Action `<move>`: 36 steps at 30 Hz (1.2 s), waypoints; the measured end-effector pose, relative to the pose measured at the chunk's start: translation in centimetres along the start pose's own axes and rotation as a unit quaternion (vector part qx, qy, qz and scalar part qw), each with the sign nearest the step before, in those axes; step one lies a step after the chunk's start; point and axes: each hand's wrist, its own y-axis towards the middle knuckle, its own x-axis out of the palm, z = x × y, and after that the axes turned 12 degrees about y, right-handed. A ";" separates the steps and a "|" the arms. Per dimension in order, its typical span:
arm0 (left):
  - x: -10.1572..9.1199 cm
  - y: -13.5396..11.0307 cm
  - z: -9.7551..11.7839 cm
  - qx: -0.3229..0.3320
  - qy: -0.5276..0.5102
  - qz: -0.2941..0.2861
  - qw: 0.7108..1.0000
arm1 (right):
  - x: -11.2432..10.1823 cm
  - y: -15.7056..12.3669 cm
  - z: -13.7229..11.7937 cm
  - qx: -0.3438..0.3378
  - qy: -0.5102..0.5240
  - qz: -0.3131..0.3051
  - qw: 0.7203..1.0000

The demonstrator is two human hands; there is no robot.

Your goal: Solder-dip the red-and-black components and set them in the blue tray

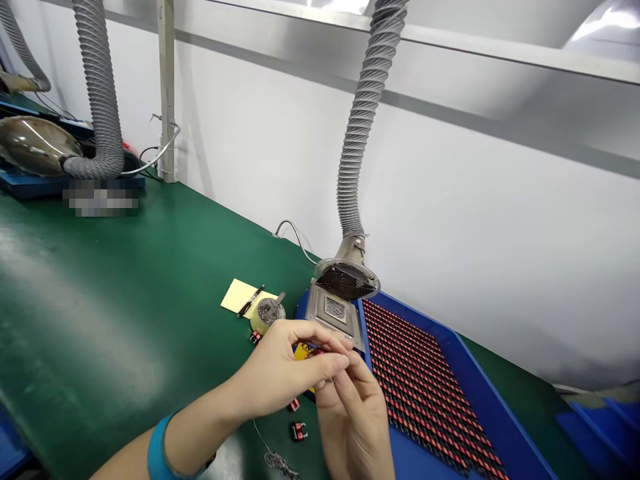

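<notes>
two hands, one blue tray

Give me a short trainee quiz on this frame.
1. True or false: the blue wristband is on the left arm.
2. Fill in the blank: the left hand and right hand meet at the edge of the ____ tray.
3. What lies on the yellow paper? A: a pen; B: a fan; C: a hose.

Key: 1 true; 2 blue; 3 A.
</notes>
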 end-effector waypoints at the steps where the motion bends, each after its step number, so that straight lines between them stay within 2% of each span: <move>1: -0.2 0.2 -0.1 -0.007 -0.018 0.009 1.000 | -0.3 0.0 0.2 -0.001 -0.010 -0.008 1.000; 5: -0.6 0.5 -0.1 -0.042 -0.109 0.063 0.991 | -1.3 0.0 1.0 0.005 -0.015 -0.038 0.999; 7: -0.7 0.5 0.0 -0.039 -0.146 0.096 0.984 | -1.2 0.1 1.1 0.022 -0.007 -0.067 0.997; 10: -1.3 0.5 0.3 -0.004 -0.167 0.182 0.969 | -0.6 0.1 0.8 0.054 0.022 -0.079 0.995; 12: -2.1 0.5 0.6 0.033 -0.140 0.237 0.961 | -0.3 0.3 0.5 0.062 0.040 -0.068 0.995; 13: -2.5 0.4 0.8 0.048 -0.111 0.243 0.962 | -0.2 0.4 0.4 0.062 0.043 -0.069 0.995; 15: -3.2 0.3 1.1 0.050 -0.029 0.189 0.980 | -0.3 0.5 0.3 0.061 0.042 -0.085 0.994; 17: -3.3 0.2 1.2 0.016 0.035 0.079 0.996 | -0.5 0.5 0.3 0.066 0.042 -0.085 0.993; 19: -2.9 0.3 0.9 -0.032 0.040 0.002 0.999 | -0.5 0.5 0.4 0.076 0.042 -0.058 0.995; 20: -2.5 0.3 0.8 -0.050 0.019 -0.011 0.998 | -0.4 0.4 0.4 0.082 0.042 -0.047 0.995; 22: -1.7 0.5 0.4 -0.065 -0.044 0.002 0.997 | -0.1 0.2 0.5 0.090 0.044 -0.037 0.994; 25: -1.2 0.6 0.1 -0.048 -0.107 0.064 0.991 | 0.8 -0.2 0.3 0.098 0.055 -0.030 0.993; 29: -2.5 0.3 0.9 0.042 -0.111 0.217 0.969 | 1.9 -1.0 -0.7 0.114 0.057 0.015 0.992; 31: -3.7 -0.3 1.3 0.064 -0.071 0.260 0.961 | 1.7 -1.3 -1.3 0.120 0.055 0.037 0.991; 32: -4.3 -0.9 1.3 0.068 -0.025 0.258 0.963 | 1.4 -1.4 -1.6 0.122 0.051 0.048 0.990; 34: -5.3 -2.6 0.7 0.089 0.125 0.208 0.966 | 0.2 -1.3 -2.4 0.131 0.030 0.066 0.989; 35: -5.7 -3.7 0.0 0.115 0.218 0.160 0.956 | -0.6 -1.0 -2.8 0.135 0.014 0.071 0.988; 36: -6.0 -5.1 -1.0 0.144 0.309 0.108 0.934 | -1.4 -0.7 -3.3 0.138 -0.003 0.070 0.988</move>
